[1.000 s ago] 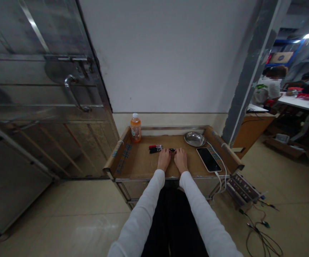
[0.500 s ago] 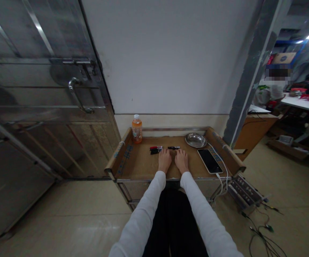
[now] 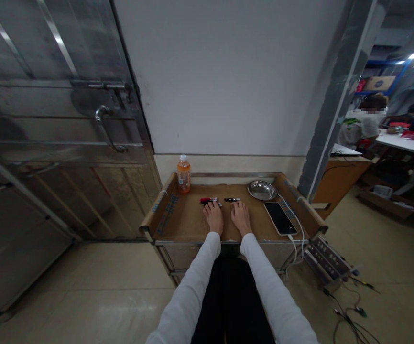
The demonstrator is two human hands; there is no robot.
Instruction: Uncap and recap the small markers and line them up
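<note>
My left hand (image 3: 213, 218) lies palm down on the cardboard-covered cart top (image 3: 189, 224), its fingers spread just below a red pen (image 3: 207, 199). Dark pens beside the red one are partly covered by its fingertips. My right hand (image 3: 241, 217) also rests palm down, fingers apart, just below a black pen (image 3: 231, 199). Nothing shows in the grasp of either hand. An orange drink bottle (image 3: 183, 176) stands upright at the back left of the cart.
A round metal dish (image 3: 262, 190) sits at the back right, above a phone (image 3: 280, 218) with a white cable. Raised edges border the cart. A metal door (image 3: 63, 119) is at left. Equipment (image 3: 329, 260) with wires lies on the floor; people sit in the right background.
My left hand has shifted left, toward the dark pens. My right hand has moved slightly left, and its fingers have changed position. The view has shifted a little.
</note>
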